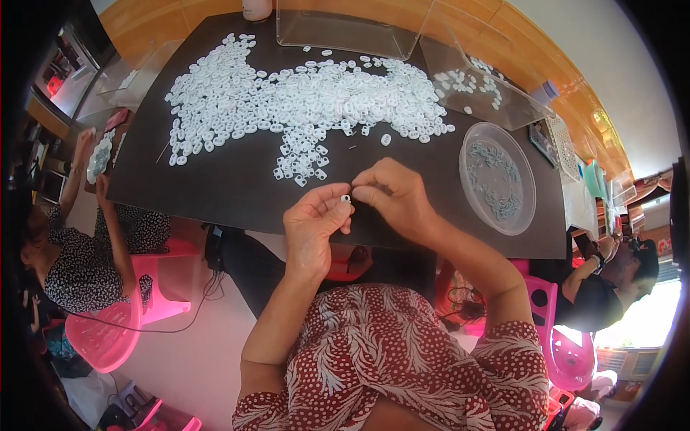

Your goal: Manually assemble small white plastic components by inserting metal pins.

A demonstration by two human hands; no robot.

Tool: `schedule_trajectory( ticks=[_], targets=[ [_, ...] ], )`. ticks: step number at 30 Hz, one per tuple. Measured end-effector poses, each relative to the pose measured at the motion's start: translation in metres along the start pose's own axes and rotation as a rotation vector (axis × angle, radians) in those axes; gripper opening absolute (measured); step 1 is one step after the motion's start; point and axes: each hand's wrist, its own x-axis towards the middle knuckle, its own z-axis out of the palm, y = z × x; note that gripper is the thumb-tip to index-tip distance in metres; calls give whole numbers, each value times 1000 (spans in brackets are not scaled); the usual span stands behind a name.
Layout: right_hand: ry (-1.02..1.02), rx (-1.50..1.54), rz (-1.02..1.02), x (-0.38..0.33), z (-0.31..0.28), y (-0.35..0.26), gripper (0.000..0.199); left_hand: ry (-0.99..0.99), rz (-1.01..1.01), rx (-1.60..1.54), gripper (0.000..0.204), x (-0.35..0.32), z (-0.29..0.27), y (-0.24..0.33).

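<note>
Between the thumb and fingers of my left hand is a small white plastic piece with a hole. My right hand is pinched close beside that piece, its fingertips nearly touching it; what they hold, if anything, is too small to make out. Both hands are over the front edge of the dark table. Just beyond them lies a small cluster of similar white pieces. A large heap of white oval plastic pieces spreads across the table behind it.
To the right stands a round clear tub with many small grey metal pins. Clear plastic bins line the back. A thin metal pin lies on the dark table. Other people sit at left and right, near pink plastic chairs.
</note>
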Motion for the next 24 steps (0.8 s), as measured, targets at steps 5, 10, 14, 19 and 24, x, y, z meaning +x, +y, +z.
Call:
schedule_trajectory(
  ticks=[5, 10, 14, 19, 24],
  targets=[
    [155, -375, -215, 32, -10, 33, 13, -9, 18, 99, 9, -2, -3, -2],
    [160, -520, -283, 51, 7, 59, 9, 15, 40, 85, 9, -2, -2, -3],
    [118, -558, -343, 58, 11, 62, 8, 12, 50, 71, 9, -2, -4, -4],
    [63, -576, -408, 63, 9, 62, 8, 7, 53, 61, 8, -2, -4, -3],
    [-6, -402, -264, 47, 4, 41, 5, 2, 48, 43, 8, -3, -6, -4]
  ],
)
